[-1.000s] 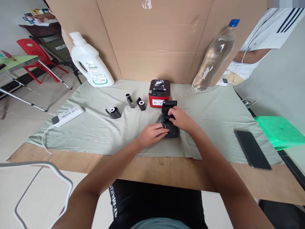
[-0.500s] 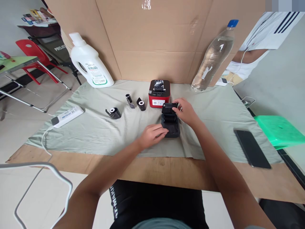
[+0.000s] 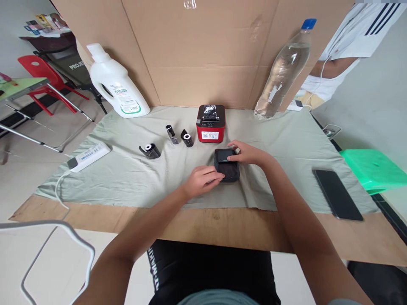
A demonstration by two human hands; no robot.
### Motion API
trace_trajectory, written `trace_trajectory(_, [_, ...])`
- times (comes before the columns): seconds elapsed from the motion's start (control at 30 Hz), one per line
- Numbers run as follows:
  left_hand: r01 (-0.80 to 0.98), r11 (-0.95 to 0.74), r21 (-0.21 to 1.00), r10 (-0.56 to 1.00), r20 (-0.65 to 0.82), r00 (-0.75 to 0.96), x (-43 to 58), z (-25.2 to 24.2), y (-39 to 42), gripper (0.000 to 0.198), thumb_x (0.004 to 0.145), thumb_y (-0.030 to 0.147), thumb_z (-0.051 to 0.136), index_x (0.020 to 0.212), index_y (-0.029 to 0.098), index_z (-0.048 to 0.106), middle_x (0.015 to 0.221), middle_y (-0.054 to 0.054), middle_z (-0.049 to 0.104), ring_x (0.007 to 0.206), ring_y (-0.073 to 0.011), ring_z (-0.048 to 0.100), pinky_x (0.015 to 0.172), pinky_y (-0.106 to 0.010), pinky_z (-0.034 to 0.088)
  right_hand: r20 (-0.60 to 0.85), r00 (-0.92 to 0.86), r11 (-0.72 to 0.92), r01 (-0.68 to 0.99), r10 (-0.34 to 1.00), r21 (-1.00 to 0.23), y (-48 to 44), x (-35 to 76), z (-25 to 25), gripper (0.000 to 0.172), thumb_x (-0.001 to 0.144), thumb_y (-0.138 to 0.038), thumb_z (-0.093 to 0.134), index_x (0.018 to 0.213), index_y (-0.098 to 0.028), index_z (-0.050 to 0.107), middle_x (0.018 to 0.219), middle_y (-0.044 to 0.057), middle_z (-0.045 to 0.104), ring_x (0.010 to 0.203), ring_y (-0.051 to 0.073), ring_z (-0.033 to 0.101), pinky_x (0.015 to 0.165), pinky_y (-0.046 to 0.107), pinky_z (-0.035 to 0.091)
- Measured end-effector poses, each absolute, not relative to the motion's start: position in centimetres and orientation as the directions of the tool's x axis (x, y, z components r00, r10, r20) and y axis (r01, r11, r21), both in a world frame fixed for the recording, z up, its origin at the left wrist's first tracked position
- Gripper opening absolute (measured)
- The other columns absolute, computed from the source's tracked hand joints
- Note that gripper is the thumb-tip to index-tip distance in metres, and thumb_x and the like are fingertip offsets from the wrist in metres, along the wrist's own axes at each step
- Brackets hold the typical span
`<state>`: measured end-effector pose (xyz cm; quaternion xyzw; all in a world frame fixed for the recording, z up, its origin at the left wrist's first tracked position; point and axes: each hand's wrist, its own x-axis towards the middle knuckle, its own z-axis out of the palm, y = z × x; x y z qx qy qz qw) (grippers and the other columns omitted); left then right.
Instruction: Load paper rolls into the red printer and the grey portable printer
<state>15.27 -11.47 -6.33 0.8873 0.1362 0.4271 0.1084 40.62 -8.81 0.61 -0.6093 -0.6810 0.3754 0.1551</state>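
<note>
A small black printer [image 3: 231, 173] lies on the cloth in front of me, its lid [image 3: 222, 155] down over the roll bay. My right hand [image 3: 246, 153] grips the lid's right side, thumb on top and fingers at the back edge. At the printer's front left, my left hand [image 3: 205, 180] has its fingers closed on a dark strip of film [image 3: 227, 170] that lies over the front. Behind stands a red and black printer [image 3: 211, 123] with a dark glossy strip on its top. Three black film rolls [image 3: 151, 151] sit to the left.
A white detergent bottle [image 3: 117, 84] and a tilted clear water bottle [image 3: 284, 72] stand against the cardboard [image 3: 203, 84]. A power strip [image 3: 90, 156] lies left, a black phone [image 3: 337, 194] right. A green stool [image 3: 375, 169] and a person in a white shirt [image 3: 346, 42] are beyond.
My right hand has swung the black printer's lid from raised to down over the bay. My left hand has stayed at the front. The view has shifted slightly.
</note>
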Motion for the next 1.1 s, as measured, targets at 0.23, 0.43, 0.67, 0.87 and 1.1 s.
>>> trace_trajectory(0.23, [0.191,-0.928,0.319,0.366,0.692,0.622,15.2,-6.2,-11.5,0.018,0.102,0.025,0.054,0.103,0.022,0.072,0.080,-0.002,0.070,0.064,-0.0108,0.062,0.063,-0.026,0.047,-0.431,-0.184,-0.253,0.587,0.883,-0.769,-8.3,40.6,0.5,0.049,0.078,-0.038,0.077,0.123,-0.023,0.064,0.101,0.004,0.069,0.068,0.015,0.055,0.057,0.027,0.041])
trace_trajectory(0.43, [0.132,-0.925,0.356,0.374,0.793,0.480,15.4,-5.8,-11.8,0.013,0.099,0.018,0.060,0.103,0.020,0.071,0.071,0.000,0.071,0.056,-0.0101,0.060,0.060,-0.024,0.048,-0.158,0.049,-0.161,0.503,0.986,-0.849,-11.6,40.2,-3.1,0.054,0.086,-0.044,0.069,0.132,-0.019,0.058,0.124,0.013,0.066,0.099,0.024,0.064,0.090,0.040,0.053])
trace_trajectory(0.67, [0.118,-0.885,0.450,0.446,0.747,0.493,15.2,-6.4,-12.0,0.011,0.099,0.021,0.059,0.105,0.022,0.069,0.079,0.000,0.078,0.065,-0.0124,0.072,0.063,-0.024,0.053,0.160,0.132,0.026,0.687,0.978,-0.726,-19.1,35.6,-6.8,0.086,0.082,-0.045,0.064,0.156,-0.012,0.034,0.135,0.022,0.057,0.122,0.037,0.057,0.101,0.054,0.050])
trace_trajectory(0.87, [0.263,-0.687,0.677,0.691,0.498,0.524,14.9,-6.9,-12.3,0.016,0.099,0.037,0.056,0.094,0.022,0.057,0.077,0.000,0.072,0.065,-0.0126,0.064,0.061,-0.025,0.048,0.280,0.237,-0.107,0.905,0.930,-0.412,-17.8,32.1,-5.9,0.112,0.078,-0.068,0.067,0.156,0.001,0.027,0.127,0.030,0.060,0.119,0.047,0.055,0.100,0.058,0.045])
trace_trajectory(1.1, [0.421,-0.621,0.661,0.760,0.376,0.530,15.1,-6.4,-11.4,0.014,0.099,0.034,0.051,0.093,0.022,0.056,0.089,-0.002,0.068,0.081,-0.0164,0.063,0.076,-0.030,0.051,0.414,0.174,-0.004,0.925,0.893,-0.380,-16.3,32.9,-6.2,0.098,0.074,-0.066,0.069,0.144,-0.004,0.043,0.119,0.026,0.064,0.112,0.044,0.059,0.096,0.055,0.048])
